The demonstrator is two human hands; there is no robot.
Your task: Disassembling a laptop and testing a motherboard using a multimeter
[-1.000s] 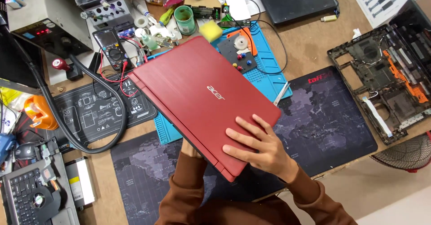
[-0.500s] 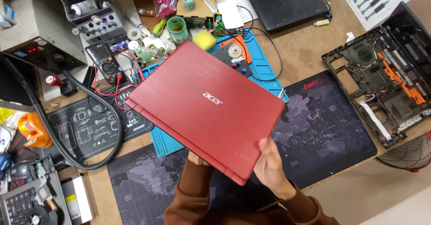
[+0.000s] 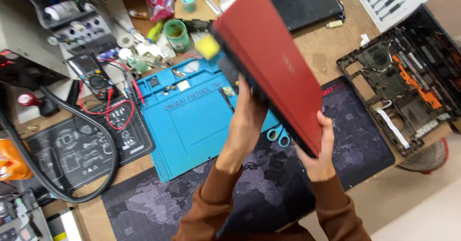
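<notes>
Closed red metal-lidded laptop (image 3: 276, 58) now lifted off the desk (image 3: 331, 49), tilted steeply, both hands' grip, left (image 3: 247, 118) and right (image 3: 319, 149), closed on its edges.

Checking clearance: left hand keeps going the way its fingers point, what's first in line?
The left hand points up-screen along the underside of the red laptop it holds. Beyond that, probably the yellow sponge; depth is unclear.

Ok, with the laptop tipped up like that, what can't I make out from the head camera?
- Underside of the red laptop: turned away from the head view, hidden by its own lid.
- Left hand fingertips: behind the laptop's edge, so the grip is unclear.
- Blue mat, right side: covered by laptop and arm.
- Yellow item by the laptop corner: blurred.
- Stripped laptop chassis: cut by the right edge.
</notes>
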